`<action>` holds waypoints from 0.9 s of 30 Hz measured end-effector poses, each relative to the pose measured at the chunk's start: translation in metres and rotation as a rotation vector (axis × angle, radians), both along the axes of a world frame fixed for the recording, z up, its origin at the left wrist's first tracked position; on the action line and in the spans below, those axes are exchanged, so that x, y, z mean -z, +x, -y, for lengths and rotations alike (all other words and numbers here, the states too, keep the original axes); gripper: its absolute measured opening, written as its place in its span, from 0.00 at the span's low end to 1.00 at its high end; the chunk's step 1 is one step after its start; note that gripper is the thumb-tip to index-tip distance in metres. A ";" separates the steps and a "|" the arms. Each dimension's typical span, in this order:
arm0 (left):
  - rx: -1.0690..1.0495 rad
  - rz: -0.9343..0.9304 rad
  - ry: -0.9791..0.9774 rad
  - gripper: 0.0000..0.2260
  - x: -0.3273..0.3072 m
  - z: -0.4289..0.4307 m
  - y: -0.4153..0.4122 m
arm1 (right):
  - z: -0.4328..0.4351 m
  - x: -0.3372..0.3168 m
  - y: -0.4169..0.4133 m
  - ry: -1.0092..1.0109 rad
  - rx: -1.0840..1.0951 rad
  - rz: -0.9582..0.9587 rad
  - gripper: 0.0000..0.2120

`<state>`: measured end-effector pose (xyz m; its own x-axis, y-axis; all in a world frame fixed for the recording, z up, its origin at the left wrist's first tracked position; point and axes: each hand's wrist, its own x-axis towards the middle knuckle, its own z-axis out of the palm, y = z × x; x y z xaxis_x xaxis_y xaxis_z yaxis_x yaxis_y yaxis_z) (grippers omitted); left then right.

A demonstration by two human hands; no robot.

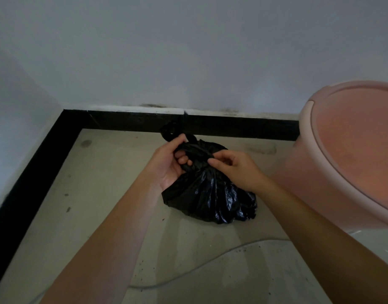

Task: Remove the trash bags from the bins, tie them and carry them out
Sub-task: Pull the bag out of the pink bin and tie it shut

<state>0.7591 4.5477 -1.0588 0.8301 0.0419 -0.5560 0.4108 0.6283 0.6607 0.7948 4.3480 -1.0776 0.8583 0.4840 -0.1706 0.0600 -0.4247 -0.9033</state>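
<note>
A small black trash bag [212,196] sits on the pale floor in a room corner, its neck gathered and twisted upward. My left hand [169,163] grips the twisted neck from the left, with a loose end of the bag sticking out beyond my fingers toward the wall. My right hand [234,170] pinches the gathered plastic at the neck from the right. A pink bin [333,159] with a closed pink lid stands just right of the bag.
White walls meet in a corner at the left, with a black skirting band [232,126] along the floor. A thin pale cable [210,260] curves across the floor near me. Dirt specks dot the floor.
</note>
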 end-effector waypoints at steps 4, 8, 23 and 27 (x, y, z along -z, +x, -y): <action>0.313 0.133 0.110 0.08 -0.003 -0.011 -0.003 | 0.000 -0.006 0.004 0.061 0.012 0.072 0.07; 0.465 0.153 0.254 0.12 -0.009 -0.009 -0.006 | 0.001 -0.014 0.009 -0.045 -0.144 0.160 0.09; 0.385 0.096 0.250 0.15 -0.015 0.007 -0.008 | -0.009 -0.042 0.017 0.490 0.277 -0.234 0.04; 0.299 0.095 0.180 0.17 -0.017 0.009 -0.006 | -0.010 -0.052 0.015 0.701 0.429 -0.294 0.06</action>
